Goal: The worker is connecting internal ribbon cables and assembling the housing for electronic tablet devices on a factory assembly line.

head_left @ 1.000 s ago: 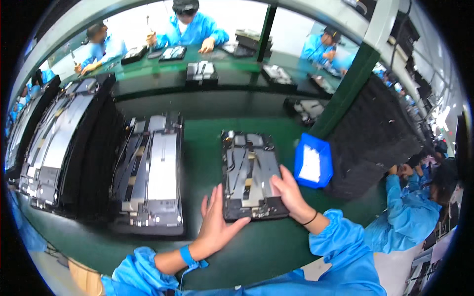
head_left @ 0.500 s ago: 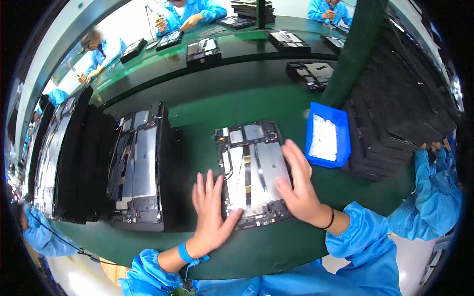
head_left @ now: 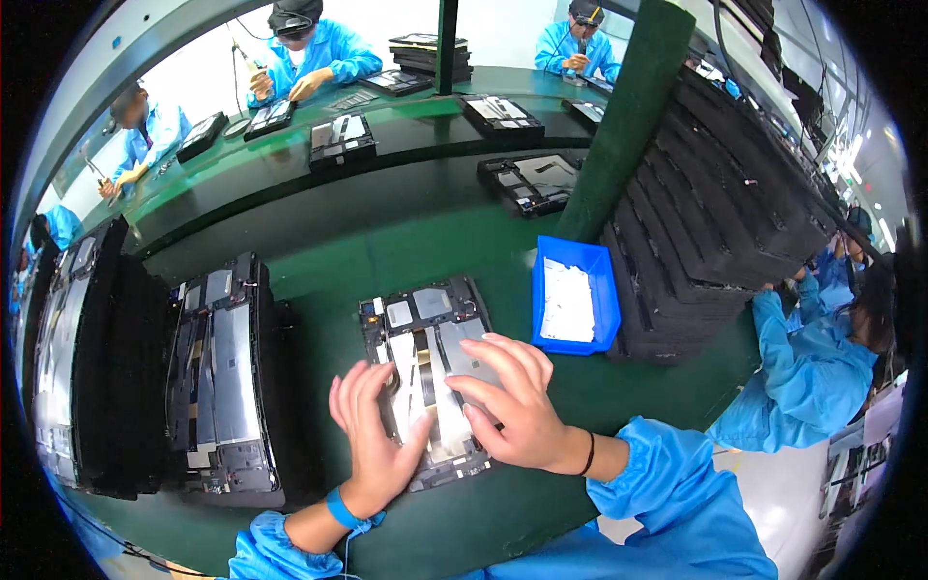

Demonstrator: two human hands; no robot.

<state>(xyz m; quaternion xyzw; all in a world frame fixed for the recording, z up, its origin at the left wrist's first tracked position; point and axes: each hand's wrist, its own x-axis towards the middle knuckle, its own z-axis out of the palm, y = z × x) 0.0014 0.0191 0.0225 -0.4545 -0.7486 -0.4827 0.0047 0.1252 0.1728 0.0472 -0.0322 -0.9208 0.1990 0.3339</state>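
Note:
An opened tablet-like device (head_left: 431, 303), with silver panels and flat cables exposed in a black frame, lies on the green tabletop in front of me. My left hand (head_left: 375, 440) rests over its lower left part, fingers spread and thumb reaching across the silver panels. Over its right half is my right hand (head_left: 519, 406), fingers apart and slightly bent, covering part of the panel below. Neither hand visibly grips anything. Whether the fingertips press on the surface, I cannot tell.
Left of the device stand stacks of similar opened devices (head_left: 235, 367) on black foam. A blue bin (head_left: 609, 324) with white pieces sits right, before a tall stack of black foam trays (head_left: 686, 242). A green post (head_left: 623, 126) rises behind the bin. People in blue work across the bench.
My right hand has moved in from the device's right edge to over its middle. My left hand has also shifted inward over the device. The whole view has turned right and up.

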